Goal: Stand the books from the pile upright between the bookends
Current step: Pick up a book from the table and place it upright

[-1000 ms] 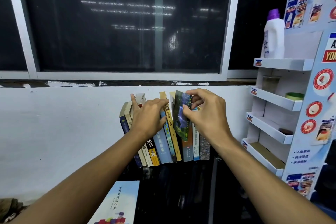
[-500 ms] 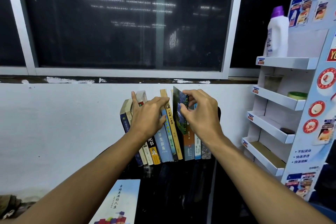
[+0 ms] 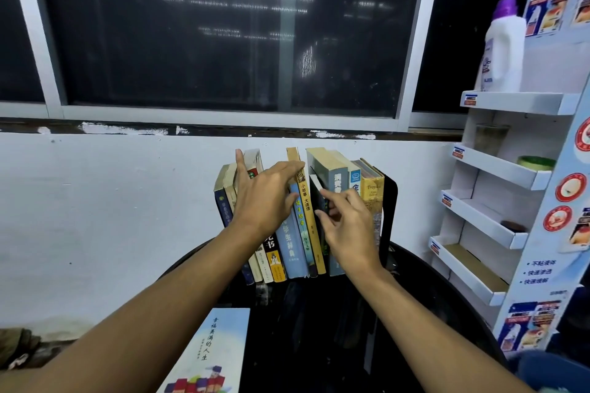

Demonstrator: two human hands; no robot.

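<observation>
Head view: left hand [image 3: 265, 198] flat, fingers straight, pressing the row of books [image 3: 292, 252] leftward. Right hand [image 3: 348, 226] pinches thin book [image 3: 317, 191] by its spine, standing in the gap. Probably a light, floppy paperback: grip mid-spine and push square. Flat book [image 3: 210, 351] lies near-left on table [image 3: 319, 329].

Sinking the dark book [image 3: 319, 196] from its tilt above the row down into the gap between the yellow-spined book [image 3: 307, 201] and the grey book [image 3: 335, 174]. Lowering the right hand [image 3: 349, 233] with it, thumb and forefinger now pinching its spine, uncovering the black bookend [image 3: 390, 210]. Stretching the left hand [image 3: 265, 198] farther right across the spines.
</observation>
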